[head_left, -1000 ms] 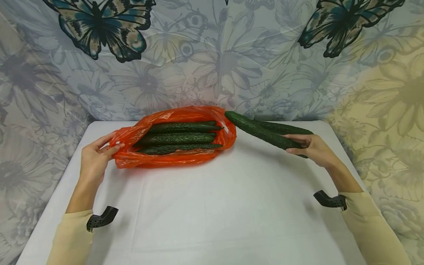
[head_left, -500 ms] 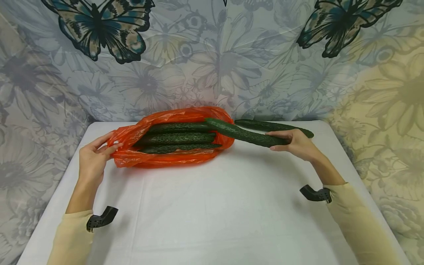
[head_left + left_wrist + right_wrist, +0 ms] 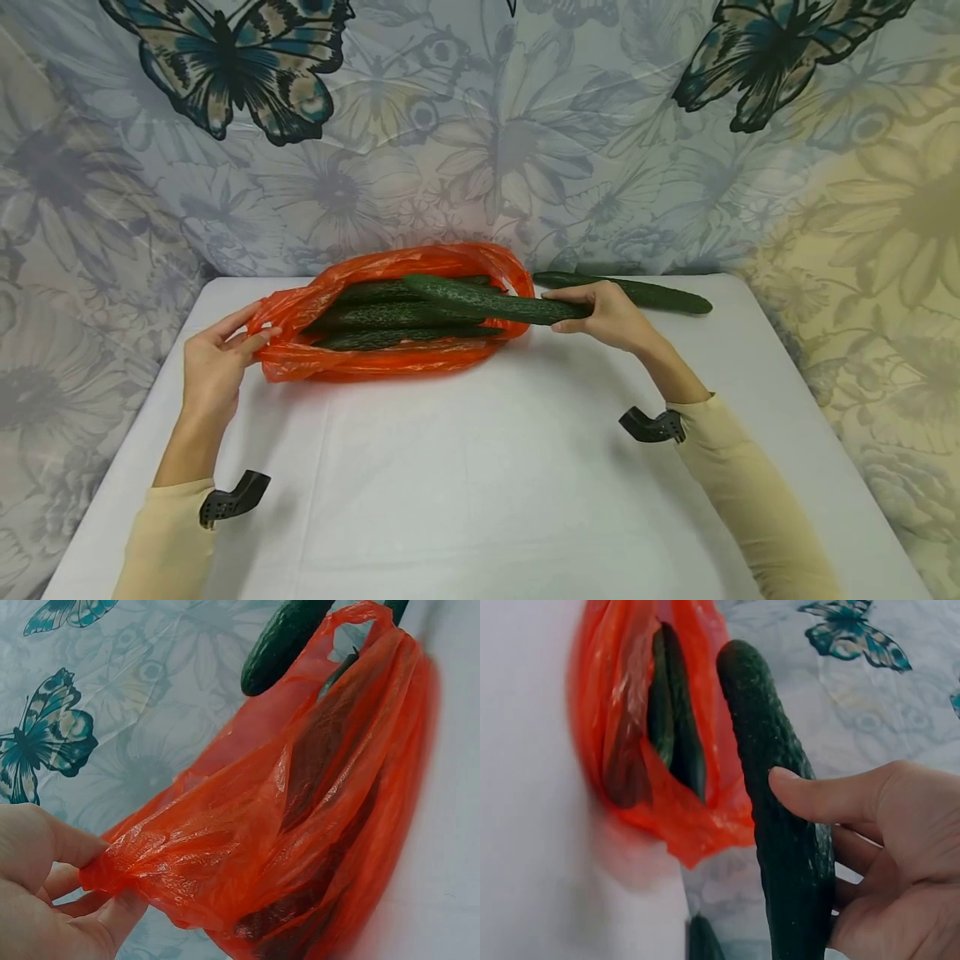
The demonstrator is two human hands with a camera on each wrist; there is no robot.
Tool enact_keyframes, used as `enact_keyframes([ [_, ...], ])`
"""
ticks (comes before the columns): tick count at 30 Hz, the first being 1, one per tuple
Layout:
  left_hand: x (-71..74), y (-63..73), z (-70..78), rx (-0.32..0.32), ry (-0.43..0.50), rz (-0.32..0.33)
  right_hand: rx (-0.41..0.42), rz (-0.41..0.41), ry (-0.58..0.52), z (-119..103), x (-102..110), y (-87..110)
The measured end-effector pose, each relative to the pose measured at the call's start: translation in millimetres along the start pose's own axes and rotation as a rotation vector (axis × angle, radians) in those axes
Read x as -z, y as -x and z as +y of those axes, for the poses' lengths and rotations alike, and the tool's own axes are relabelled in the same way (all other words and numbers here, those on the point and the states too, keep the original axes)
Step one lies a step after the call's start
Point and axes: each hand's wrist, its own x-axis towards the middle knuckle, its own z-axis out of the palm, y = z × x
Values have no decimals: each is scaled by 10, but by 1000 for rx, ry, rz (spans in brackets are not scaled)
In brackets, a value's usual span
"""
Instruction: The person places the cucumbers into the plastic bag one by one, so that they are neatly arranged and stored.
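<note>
An orange-red plastic bag [image 3: 405, 362] lies on its side, its mouth spread upward, with 3 dark green cucumbers [image 3: 390, 316] inside. At its left end my left hand [image 3: 217, 358] pinches the gathered plastic between thumb and fingers, as the left wrist view also shows. My right hand [image 3: 611, 317] grips another cucumber [image 3: 495, 305] by its right end. That cucumber's far end reaches over the bag's opening and overlaps the ones inside. In the right wrist view the thumb lies along the bumpy held cucumber [image 3: 776, 802].
One more cucumber [image 3: 637, 293] lies at the table's back edge, behind my right hand. The white-covered table [image 3: 450, 475] meets a floral, butterfly-printed cloth [image 3: 510, 150] at the back and sides. Each wrist carries a black camera mount [image 3: 652, 425].
My right hand has carried its cucumber leftward, from beside the bag's right end to over the opening. My left hand keeps its pinch on the bag and has barely moved.
</note>
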Motion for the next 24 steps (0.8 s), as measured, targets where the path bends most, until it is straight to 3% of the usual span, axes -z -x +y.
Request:
enact_keyframes([
  [9,16,-3,26,-3,-48,17,72,-44,27,-175,-227,-189],
  [13,23,0,36,-18,-63,-2,121,-63,33,-264,-352,-287],
  [20,17,-11,61,-33,-57,-35,120,-106,15,-411,-625,-501],
  [24,28,-20,66,-27,-59,-33,158,-137,-4,-513,-772,-680],
])
